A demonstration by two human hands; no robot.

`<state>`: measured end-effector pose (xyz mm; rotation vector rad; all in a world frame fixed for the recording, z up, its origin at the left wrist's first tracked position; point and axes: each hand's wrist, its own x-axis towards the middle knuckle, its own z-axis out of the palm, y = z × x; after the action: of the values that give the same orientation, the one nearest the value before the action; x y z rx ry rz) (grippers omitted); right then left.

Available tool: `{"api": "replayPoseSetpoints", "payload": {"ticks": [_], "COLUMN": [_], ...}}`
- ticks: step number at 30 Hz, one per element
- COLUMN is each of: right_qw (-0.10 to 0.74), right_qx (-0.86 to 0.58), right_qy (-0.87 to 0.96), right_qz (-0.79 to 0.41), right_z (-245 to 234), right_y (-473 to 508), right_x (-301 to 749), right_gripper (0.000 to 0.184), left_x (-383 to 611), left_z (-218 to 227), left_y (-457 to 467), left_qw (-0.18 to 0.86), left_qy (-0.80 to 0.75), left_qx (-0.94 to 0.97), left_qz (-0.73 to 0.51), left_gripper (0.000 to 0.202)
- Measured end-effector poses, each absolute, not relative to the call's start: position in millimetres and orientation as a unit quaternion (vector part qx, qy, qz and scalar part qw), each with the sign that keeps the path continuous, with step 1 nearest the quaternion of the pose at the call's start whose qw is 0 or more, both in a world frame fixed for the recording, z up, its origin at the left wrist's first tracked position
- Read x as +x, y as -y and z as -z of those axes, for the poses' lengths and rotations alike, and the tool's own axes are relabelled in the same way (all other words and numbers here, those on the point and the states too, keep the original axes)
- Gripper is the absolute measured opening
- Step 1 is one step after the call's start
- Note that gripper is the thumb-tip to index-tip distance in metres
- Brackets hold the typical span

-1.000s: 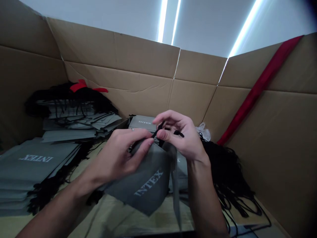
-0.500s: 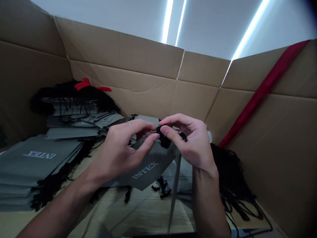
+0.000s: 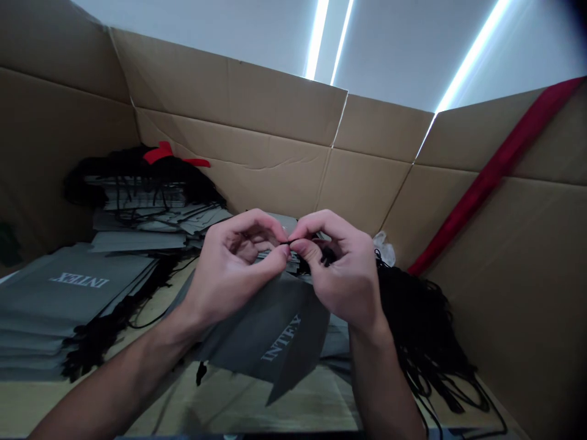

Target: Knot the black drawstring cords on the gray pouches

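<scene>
My left hand (image 3: 233,269) and my right hand (image 3: 353,275) meet at mid-view, thumbs and forefingers pinched on a short piece of black cord (image 3: 287,243). More dark cord shows within my right palm, partly covered by the fingers. Below them hangs a grey bag (image 3: 252,336) with white INTEX lettering, tilted and folded at its right side. How the cord joins the bag is hidden behind my hands. A small black cord end (image 3: 200,373) dangles near the bag's lower left corner.
At left lies a stack of grey INTEX bags (image 3: 77,305) with black cords along its edge. Behind it rises another pile (image 3: 137,240) topped by black cords and a red strip (image 3: 158,153). Loose black cords (image 3: 417,324) heap at right. Cardboard walls (image 3: 238,128) surround the table (image 3: 229,403).
My fingertips have drawn closer, and both hands now pinch the cord. The grey bag has swung and turned below them, with its right side folding over. The view has shifted slightly.
</scene>
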<state>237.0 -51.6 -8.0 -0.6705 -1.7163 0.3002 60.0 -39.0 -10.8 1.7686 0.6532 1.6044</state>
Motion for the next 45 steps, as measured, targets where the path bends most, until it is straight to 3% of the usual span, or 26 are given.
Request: {"api": "replayPoseSetpoints", "payload": {"ticks": [6,10,13,19,28,37,45], "right_qw": [0.617,0.608,0.599,0.597,0.583,0.599,0.58], "right_qx": [-0.244,-0.236,-0.268,-0.303,-0.289,-0.274,-0.288], "right_qy": [0.708,0.695,0.697,0.709,0.732,0.738,0.738], "right_qz": [-0.242,-0.303,-0.289,-0.22,-0.201,-0.145,-0.189], "right_z": [8.0,6.1,4.3,1.1,3.7,9.0,11.0], "right_y": [44.1,40.0,41.6,48.7,49.2,47.4,40.2], "right_x": [230.4,234.5,240.6,245.7,243.7,241.3,244.0], "right_gripper": [0.011,0.022,0.025,0.011,0.006,0.021,0.021], "left_x": [59.9,54.9,51.1,50.7,47.7,48.9,60.0], "left_z": [14.0,14.5,11.3,5.3,4.7,15.5,15.6], "left_y": [36.5,33.1,33.9,39.3,38.3,22.5,25.0], "left_qw": [0.39,0.422,0.416,0.39,0.378,0.568,0.604], "left_qy": [-0.209,-0.191,-0.195,-0.206,-0.2,-0.149,-0.154], "left_qx": [0.656,0.651,0.661,0.683,0.685,0.617,0.571], "left_qz": [-0.611,-0.601,-0.593,-0.582,-0.59,-0.523,-0.533], "left_gripper": [0.015,0.018,0.017,0.014,0.015,0.008,0.013]}}
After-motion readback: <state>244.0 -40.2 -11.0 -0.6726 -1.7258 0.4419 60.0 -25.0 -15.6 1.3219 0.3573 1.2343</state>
